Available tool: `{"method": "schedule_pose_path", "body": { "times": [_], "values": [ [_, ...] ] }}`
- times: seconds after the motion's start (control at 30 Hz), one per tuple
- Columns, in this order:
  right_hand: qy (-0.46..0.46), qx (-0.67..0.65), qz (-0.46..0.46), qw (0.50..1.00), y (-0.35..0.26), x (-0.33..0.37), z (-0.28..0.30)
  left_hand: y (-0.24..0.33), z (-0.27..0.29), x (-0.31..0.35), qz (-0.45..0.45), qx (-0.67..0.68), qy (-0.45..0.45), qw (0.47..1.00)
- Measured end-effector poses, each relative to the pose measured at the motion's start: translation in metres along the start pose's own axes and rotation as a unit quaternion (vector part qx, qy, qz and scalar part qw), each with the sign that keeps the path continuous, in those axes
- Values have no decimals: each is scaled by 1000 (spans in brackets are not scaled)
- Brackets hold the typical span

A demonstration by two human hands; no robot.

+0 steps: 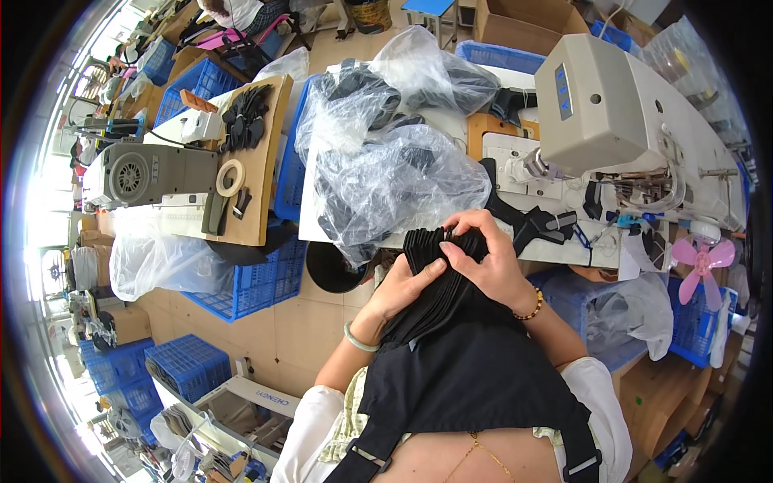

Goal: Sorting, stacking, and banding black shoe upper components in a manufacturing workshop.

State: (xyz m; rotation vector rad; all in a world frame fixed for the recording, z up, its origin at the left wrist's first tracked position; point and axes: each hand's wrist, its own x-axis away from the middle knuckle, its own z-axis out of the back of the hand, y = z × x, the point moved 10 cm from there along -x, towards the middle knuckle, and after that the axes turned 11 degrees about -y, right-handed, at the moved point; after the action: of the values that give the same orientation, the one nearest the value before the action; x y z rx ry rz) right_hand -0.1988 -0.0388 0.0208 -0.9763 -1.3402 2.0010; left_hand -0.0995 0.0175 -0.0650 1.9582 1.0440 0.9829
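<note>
A thick stack of black fabric pieces (425,248) is held up between my two hands, close in front of my black apron. My left hand (404,286) wraps the stack from the left side, thumb across its face. On the right, my right hand (486,256) pinches the upper edge of the layers between thumb and fingers. Just beyond the hands, clear plastic bags (394,177) with black pieces inside cover the white table. To the right of them lies a black strap-like piece (538,228) by the sewing machine (596,105).
A pink fan (703,270) stands at the right edge of the machine table. Below the table's near left corner is a black bin (334,270). A second machine (149,175) and a wooden board (262,153) are to the left, above a blue crate (262,282).
</note>
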Motion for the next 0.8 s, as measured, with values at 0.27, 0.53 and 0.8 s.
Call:
{"method": "schedule_pose_path", "body": {
  "times": [0.27, 0.53, 0.8],
  "values": [
    [-26, 47, 36, 998, -12, -4, 1, -4, 1, 1, 8, 4, -13, 1000],
    [-17, 41, 43, 998, -6, -2, 4, -15, 0, -3, 27, 17, -29, 999],
    [-48, -42, -41, 997, 8, -4, -5, -22, -3, -4, 20, 29, -84, 996]
  ]
}}
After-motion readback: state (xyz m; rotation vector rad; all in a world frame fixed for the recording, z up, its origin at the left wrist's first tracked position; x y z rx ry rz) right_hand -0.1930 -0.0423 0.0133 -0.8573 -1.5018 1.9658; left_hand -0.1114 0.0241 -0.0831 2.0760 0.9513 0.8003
